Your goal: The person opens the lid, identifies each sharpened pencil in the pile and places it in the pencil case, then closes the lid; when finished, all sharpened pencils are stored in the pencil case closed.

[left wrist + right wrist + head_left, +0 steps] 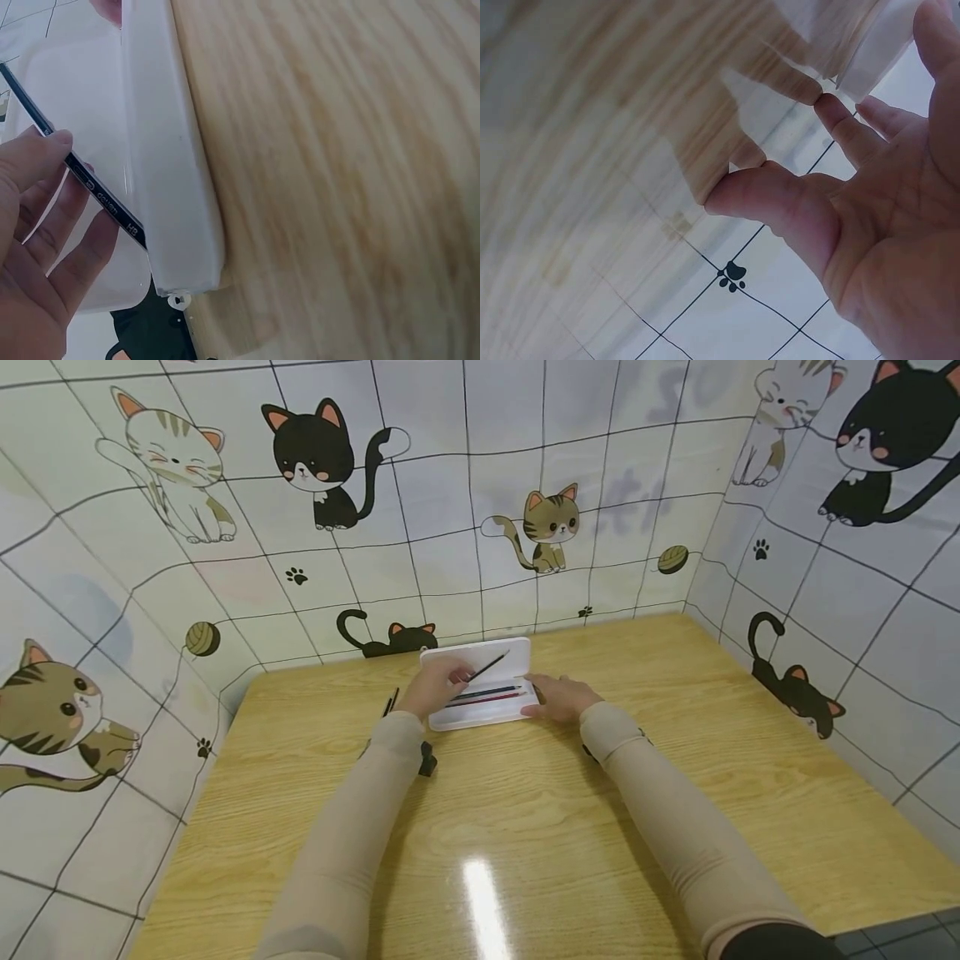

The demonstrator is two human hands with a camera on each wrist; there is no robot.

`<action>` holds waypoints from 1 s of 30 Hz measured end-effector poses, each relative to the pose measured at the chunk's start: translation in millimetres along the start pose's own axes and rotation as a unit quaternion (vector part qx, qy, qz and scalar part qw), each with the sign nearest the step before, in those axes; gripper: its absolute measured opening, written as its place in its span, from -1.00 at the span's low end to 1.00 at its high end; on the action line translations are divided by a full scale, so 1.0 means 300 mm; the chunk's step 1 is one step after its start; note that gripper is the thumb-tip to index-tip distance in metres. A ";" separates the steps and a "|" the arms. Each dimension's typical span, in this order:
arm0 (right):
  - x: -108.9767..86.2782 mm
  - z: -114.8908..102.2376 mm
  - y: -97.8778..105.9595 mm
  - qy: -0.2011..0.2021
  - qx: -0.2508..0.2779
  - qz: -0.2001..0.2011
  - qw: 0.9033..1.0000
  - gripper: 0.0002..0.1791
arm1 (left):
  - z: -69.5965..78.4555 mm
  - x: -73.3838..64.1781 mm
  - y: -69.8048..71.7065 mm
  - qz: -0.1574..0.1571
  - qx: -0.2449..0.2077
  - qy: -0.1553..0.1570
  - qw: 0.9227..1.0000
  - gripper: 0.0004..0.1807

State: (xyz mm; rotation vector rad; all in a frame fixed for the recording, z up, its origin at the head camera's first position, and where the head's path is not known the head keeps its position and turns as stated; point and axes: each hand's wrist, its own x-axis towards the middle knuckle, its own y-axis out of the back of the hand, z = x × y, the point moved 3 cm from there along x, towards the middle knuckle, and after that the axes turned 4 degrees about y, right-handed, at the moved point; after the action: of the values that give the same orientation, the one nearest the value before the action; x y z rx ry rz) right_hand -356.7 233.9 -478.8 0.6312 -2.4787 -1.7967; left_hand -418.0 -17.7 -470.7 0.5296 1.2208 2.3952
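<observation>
At the far middle of the wooden table (525,827), toward twelve o'clock from the person, a white pencil case (480,685) lies open, its long axis running from nine to three o'clock. Both hands meet at it. The left hand (438,683) sits at the case's nine o'clock end and pinches a dark pencil (489,666) between thumb and fingers; the left wrist view shows the pencil (97,191) crossing the fingertips (56,139) just beside the case's white wall (169,150). This pencil slants over the open case, its free end pointing toward about two o'clock, so it lies across the case's length rather than along it. The right hand (562,696) rests at the three o'clock end with fingers nearly straight, touching the case's edge and holding nothing; the right wrist view shows its open palm (885,225).

Counted: one case, one pencil in the hand, two pencils (486,695) lying in the tray along its length, one bluish and one red. Two dark pens or pencils (390,702) lie on the table at the left hand's seven o'clock.
</observation>
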 end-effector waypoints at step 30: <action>0.008 0.004 -0.001 -0.008 -0.001 -0.003 1.000 -0.07 | 0.023 0.028 -0.066 -0.042 0.093 0.037 0.994 -0.79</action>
State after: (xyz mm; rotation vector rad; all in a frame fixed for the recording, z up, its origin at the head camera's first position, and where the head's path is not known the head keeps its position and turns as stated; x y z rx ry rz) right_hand -359.1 234.2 -480.2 0.6275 -2.4868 -1.8143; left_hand -418.2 1.9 -482.0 0.4398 1.4788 2.2625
